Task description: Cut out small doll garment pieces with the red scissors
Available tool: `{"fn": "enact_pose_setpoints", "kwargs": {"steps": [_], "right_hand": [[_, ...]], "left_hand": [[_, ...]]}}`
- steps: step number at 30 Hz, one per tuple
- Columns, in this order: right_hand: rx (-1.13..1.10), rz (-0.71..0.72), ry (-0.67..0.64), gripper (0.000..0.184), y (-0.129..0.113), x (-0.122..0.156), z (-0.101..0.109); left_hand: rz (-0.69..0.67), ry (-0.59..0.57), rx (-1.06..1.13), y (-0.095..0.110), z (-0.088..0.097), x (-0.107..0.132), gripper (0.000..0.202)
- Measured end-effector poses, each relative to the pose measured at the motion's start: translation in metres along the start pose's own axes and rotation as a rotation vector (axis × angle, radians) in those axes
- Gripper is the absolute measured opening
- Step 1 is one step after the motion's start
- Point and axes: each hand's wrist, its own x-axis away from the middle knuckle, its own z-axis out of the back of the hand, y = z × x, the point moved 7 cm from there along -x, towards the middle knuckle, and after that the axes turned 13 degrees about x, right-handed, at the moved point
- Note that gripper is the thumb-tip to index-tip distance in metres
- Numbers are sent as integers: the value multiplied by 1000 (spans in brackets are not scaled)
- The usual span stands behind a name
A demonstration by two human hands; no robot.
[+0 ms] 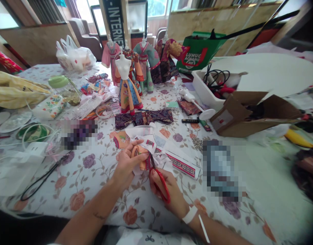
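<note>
Red scissors (pixel 161 182) right up against orange fabric (pixel 139 157)
Left hand (pixel 127 164) grasps the fabric, right hand (pixel 166 192) clenches the scissors, dressed dolls (pixel 128 86) beyond on a floral tablecloth (pixel 95 180).

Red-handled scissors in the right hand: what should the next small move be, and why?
Probably a short snip with the red-handled scissors, since their blades meet the edge of the orange patterned fabric piece that the left hand pinches, while the right hand grips the handles.
</note>
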Motion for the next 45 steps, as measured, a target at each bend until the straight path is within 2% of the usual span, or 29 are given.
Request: {"fn": "enact_pose_setpoints", "kwargs": {"steps": [28,37,45], "right_hand": [[74,8,38,58,-2,1,2],[54,24,32,55,3,-1,1],[21,-4,28,50,2,-2,1]], "left_hand": [[26,-2,48,-3,-2,0,55],[11,-38,46,-2,-4,-1,52],[-63,23,5,3,2,-1,46]]}}
